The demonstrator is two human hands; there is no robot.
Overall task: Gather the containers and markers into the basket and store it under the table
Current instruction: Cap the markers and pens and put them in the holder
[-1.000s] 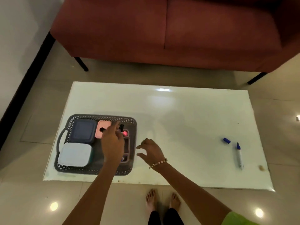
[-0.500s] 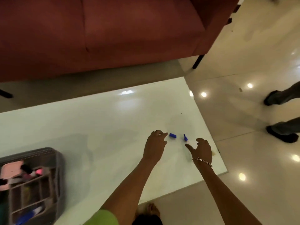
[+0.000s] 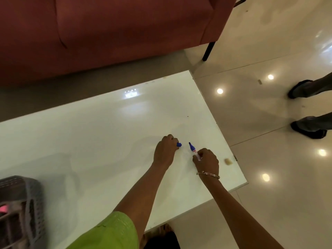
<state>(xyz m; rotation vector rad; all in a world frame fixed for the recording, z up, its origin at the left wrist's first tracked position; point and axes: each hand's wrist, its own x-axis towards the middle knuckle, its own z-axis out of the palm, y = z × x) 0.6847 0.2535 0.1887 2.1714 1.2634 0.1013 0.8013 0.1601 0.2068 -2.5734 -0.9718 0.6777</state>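
On the white table, near its right end, my left hand pinches a small blue marker cap. Just to its right, my right hand grips the barrel of an uncapped blue marker, whose tip points away from me. The cap and the marker tip are a short gap apart. The grey perforated basket sits at the lower left edge of the view, mostly cut off; something pink shows inside it.
A red sofa runs along the table's far side, one black leg near the table's corner. Another person's shoes stand on the tiled floor at right. A small tan smudge marks the table's right edge.
My view swung right, from the basket to the table's right end. Both hands left the basket area, reached the marker and cap, and now hold them.
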